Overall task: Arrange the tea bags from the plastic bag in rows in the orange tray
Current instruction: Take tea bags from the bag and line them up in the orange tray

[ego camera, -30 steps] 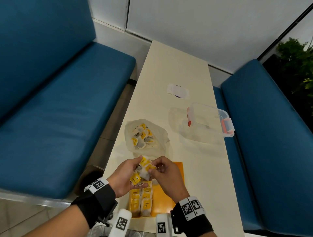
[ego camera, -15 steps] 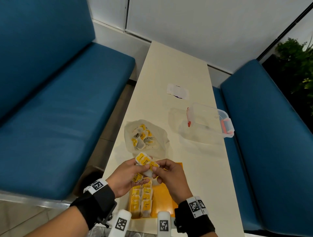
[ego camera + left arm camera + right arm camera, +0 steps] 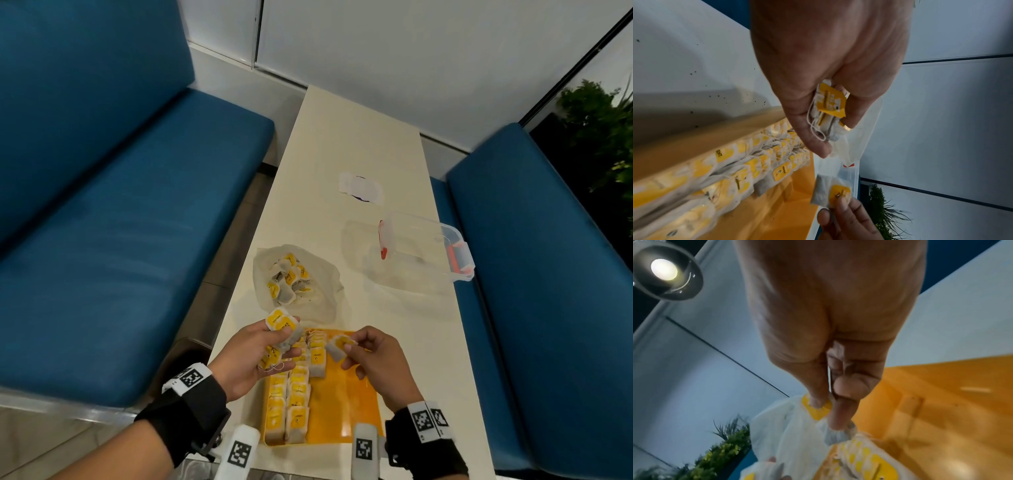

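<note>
over orange tray point(image 3: 346, 407), two hands, right hand point(image 3: 378, 365) pinching one tea bag point(image 3: 337, 346)

Left hand point(image 3: 255, 353) fingers curled, gripping; right hand point(image 3: 373, 356) pinching.

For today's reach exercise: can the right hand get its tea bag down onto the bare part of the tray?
Probably yes: the right hand pinches one tea bag over the tray, whose right side is bare.

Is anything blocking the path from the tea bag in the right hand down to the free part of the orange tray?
Nothing visible does. The right hand pinches one tea bag above the orange tray, whose right side lies bare beside the filled rows.
</note>
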The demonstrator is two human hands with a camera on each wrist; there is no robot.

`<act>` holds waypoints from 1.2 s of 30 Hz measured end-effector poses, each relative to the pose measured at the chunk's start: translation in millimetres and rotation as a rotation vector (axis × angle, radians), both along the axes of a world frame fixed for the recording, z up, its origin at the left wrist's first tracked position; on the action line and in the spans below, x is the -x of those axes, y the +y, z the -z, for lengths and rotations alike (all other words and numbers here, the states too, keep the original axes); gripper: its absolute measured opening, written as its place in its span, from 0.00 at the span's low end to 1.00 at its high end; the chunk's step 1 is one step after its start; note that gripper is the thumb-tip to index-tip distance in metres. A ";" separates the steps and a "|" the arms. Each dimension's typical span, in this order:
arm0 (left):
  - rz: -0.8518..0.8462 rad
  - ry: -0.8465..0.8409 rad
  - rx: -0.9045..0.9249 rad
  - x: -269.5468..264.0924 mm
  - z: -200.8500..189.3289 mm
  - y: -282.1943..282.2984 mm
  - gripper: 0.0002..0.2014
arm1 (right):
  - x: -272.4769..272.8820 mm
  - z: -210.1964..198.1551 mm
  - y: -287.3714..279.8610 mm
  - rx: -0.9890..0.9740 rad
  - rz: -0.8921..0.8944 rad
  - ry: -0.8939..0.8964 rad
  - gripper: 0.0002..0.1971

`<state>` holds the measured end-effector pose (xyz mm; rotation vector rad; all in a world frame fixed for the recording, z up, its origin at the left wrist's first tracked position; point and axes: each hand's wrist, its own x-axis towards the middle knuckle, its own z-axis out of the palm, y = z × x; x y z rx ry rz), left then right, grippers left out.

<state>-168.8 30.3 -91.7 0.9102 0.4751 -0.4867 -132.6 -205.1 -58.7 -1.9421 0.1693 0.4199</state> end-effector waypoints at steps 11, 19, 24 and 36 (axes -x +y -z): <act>0.003 0.014 -0.039 2.4 2.4 2.6 0.13 | 9.5 35.1 -11.0 0.168 -0.140 0.153 0.02; 0.013 0.040 -0.073 3.8 -1.6 2.1 0.11 | 1.6 59.2 10.1 0.314 -0.293 0.256 0.05; 0.034 0.058 -0.089 2.1 -3.2 2.8 0.09 | 0.1 72.5 20.0 0.385 -0.229 0.155 0.07; 0.093 0.073 -0.120 -2.8 -6.3 5.1 0.11 | 2.6 64.8 38.4 0.364 -0.078 0.195 0.05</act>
